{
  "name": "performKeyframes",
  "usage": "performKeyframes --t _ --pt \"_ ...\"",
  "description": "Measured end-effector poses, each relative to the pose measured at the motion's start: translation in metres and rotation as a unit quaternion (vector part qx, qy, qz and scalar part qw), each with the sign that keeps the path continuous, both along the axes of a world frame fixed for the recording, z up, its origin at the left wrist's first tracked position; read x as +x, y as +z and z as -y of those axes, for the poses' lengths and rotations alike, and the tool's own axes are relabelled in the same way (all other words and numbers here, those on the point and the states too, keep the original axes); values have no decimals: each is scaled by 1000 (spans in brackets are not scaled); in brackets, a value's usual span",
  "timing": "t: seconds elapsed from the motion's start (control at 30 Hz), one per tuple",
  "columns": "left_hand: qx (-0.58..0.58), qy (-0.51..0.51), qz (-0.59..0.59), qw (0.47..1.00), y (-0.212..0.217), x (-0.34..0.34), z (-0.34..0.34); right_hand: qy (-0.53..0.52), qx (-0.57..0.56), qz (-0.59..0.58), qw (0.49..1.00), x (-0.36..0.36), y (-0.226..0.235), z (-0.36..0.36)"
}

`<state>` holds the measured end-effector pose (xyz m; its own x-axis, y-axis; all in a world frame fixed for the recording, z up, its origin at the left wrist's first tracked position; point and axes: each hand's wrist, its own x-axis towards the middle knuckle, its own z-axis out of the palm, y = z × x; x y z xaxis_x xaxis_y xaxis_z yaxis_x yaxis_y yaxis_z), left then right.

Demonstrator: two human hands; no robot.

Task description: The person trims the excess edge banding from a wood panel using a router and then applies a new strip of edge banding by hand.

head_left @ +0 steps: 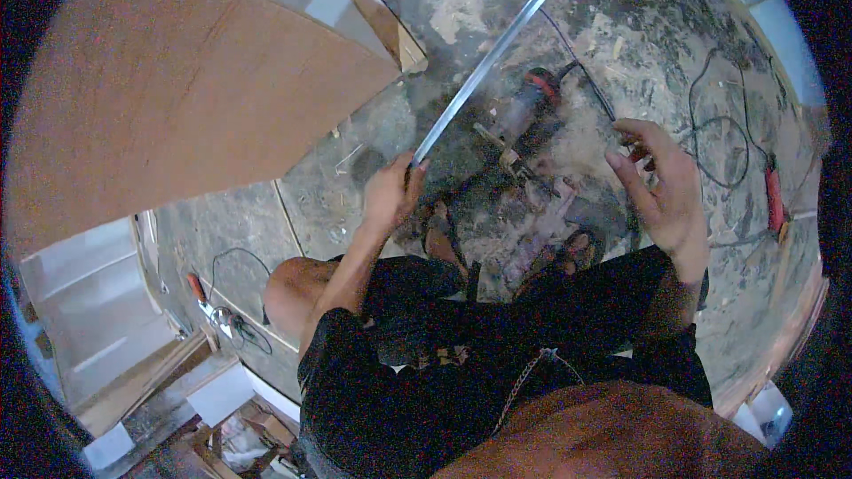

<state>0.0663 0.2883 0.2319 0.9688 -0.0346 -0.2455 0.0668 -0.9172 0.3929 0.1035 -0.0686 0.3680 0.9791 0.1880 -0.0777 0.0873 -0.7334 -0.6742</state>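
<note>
One metal strip [488, 73], pinched by my left hand [390, 195] left of the power tool [525, 108], seems being steadied; next likely needs my right hand [667, 188], loosely spread right of the tool.

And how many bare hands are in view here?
2: the bare left hand, closed on a long, straight silver metal bar, and the bare right hand, thumb and forefinger parted, above the stained grey floor. No others show.
</note>
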Motion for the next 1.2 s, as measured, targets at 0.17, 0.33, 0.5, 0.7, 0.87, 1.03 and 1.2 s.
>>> performKeyframes --t 0.17,0.33,0.5,0.7,0.87,1.03,1.2 --pt "7 15 -3 1000 -7 -5 -6 -4 6 17 1000 -6 -6 2" --pt "51 -38 55 996 2 -22 -20 2 13 47 999 -12 -4 5" --pt "-69 -136 -161 975 16 -3 -83 -9 1 97 995 -13 -1 12" --pt "-138 -89 -325 931 -4 8 -152 -55 -52 -3 997 -26 5 27" --pt "-59 -62 -282 955 -103 -59 -166 -243 -125 161 948 -56 25 49" --pt "0 -90 -67 994 -144 -104 -167 -304 22 85 949 -126 -2 144" --pt "11 -74 2 997 -169 -80 -166 -527 51 51 847 -222 -79 230"
